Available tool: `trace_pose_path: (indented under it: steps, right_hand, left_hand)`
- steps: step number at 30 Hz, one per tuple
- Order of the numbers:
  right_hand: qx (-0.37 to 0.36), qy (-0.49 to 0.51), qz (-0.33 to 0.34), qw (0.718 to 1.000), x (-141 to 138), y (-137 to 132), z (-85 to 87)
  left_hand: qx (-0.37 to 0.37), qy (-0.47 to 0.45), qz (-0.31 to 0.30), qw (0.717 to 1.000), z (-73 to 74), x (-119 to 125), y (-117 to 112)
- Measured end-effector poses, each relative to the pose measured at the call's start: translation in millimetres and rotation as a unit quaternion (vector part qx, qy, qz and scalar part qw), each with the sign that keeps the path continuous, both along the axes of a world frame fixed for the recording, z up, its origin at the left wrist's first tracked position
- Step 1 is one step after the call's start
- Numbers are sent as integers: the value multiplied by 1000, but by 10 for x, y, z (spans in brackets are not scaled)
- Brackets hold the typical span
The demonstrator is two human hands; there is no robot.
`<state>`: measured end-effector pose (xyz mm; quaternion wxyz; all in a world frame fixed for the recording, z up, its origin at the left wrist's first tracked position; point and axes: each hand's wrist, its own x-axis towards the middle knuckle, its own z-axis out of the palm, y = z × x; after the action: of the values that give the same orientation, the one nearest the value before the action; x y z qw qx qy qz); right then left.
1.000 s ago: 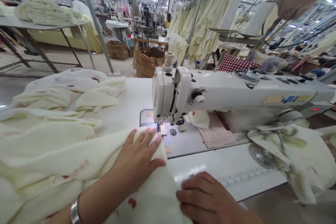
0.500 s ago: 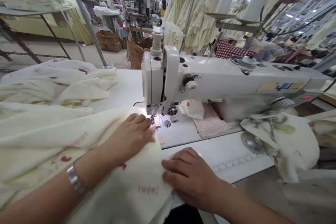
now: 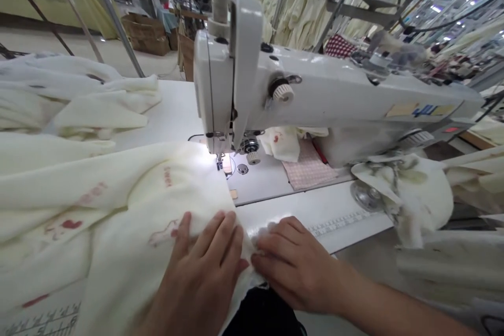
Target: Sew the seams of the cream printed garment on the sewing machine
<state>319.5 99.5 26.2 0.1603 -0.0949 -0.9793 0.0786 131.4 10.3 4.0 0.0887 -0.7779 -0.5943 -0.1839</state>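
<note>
While the cream printed fabric (image 3: 110,268) lies spread over the left part of the bench (image 3: 177,110), its right-hand border runs from beside the presser foot (image 3: 219,163) of the white sewing machine (image 3: 323,100) down to the bench's near edge. The left hand (image 3: 202,268) rests palm down on this fabric, its fingers straight and slightly parted, pressing on the cloth without gripping it. The right hand (image 3: 293,262) is at the border, nearer the bench's near edge, fingers bent and close together against the cloth; whether they pinch it I cannot tell. The 2 hands are just beside each other. The step in hand appears to be smoothing and lining up this border for stitching; whether any cloth is under the foot is unclear. The next move would seem to call for holding the border flat and straight, with the left fingers clear of the needle area. Right of the hands, a printed ruler scale (image 3: 338,223) follows the near edge; beneath the machine's arm lies a pink checked cloth (image 3: 309,168), and more cream cloth (image 3: 106,110) is heaped by the far edge at left.
</note>
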Motion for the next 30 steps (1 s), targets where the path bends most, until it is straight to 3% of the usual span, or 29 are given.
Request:
trace_pose_path:
  steps: [5,12,17,22,26,28,30]
  right_hand:
    - [12,18,39,999,-124,105,-6]
    - [74,25,57,995,-551,550,-94]
    - [41,39,11,998,-791,821,-136]
    - [41,32,-41,998,-875,848,-182]
    - [44,-81,-39,995,-779,705,44]
    - [-2,-115,1,993,-688,599,252]
    - [-68,-97,45,992,-598,479,431]
  left_hand:
    - [0,-40,-32,999,-6,-209,155]
    - [-108,-34,-111,987,120,-841,639]
    - [-126,-11,-128,984,195,-1081,983]
    - [-86,3,-119,989,161,-1264,1298]
    - [-73,7,-74,995,136,-1318,1413]
    - [-81,18,-9,997,103,-1169,1264]
    - [-82,28,76,993,59,-868,920]
